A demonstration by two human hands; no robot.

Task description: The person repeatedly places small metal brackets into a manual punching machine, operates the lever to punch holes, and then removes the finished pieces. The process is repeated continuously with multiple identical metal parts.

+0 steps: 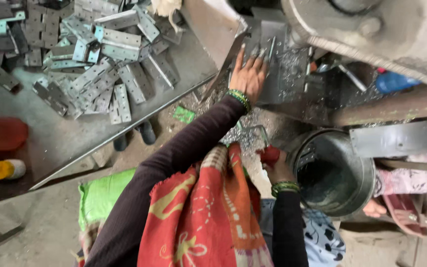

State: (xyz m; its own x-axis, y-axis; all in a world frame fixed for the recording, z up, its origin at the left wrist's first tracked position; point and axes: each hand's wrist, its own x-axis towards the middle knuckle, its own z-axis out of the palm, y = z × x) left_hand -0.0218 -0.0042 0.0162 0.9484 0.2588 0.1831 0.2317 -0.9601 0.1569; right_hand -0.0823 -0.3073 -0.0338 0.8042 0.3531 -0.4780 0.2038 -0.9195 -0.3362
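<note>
While our left hand (248,74) pressed flat, fingers spread, on a metal plate (275,59) at the press bed, our right hand (277,165) gripped a red handle (269,155); many plates (100,64) waited on the tabletop (65,133).

Person seen from above. Both arms are covered to the wrist by long, dark, close-fitting sleeves. The left hand (247,74) is ringed at the wrist by green beaded bangles (238,97); a similar green stack (284,187) is worn at the wrist of the right hand (276,165). A red shawl (201,217) with yellow motifs and a frayed edge is draped over the chest. Pale blue cloth (317,237) with dark blots is seen beneath.
</note>
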